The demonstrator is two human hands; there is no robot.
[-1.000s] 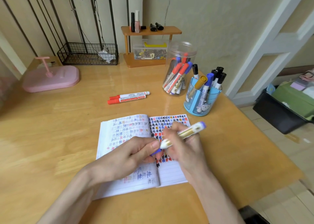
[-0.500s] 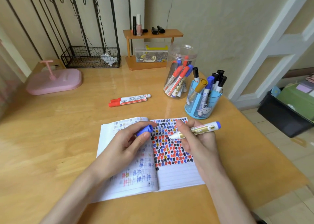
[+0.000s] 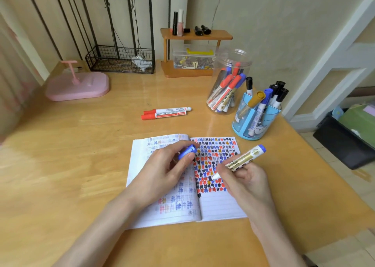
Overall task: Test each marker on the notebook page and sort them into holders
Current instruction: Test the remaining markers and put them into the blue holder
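While your right hand (image 3: 245, 180) pinches the uncapped marker (image 3: 240, 161) in a writing grip, nib slanted down to the right page of the notebook (image 3: 221, 206) among the colour marks, it is placed to scribble a test; whether the nib touches paper cannot be told. Left hand (image 3: 164, 171): fingers curled round the blue cap (image 3: 187, 151), resting on the left page, likely to pin the book flat and keep the cap ready. Two red markers (image 3: 165, 112): side by side on the table (image 3: 81, 165) beyond the notebook, seemingly awaiting test. Jar (image 3: 229, 80) and blue holder (image 3: 243, 122): upright at far right, each holding markers, near enough for sorting.
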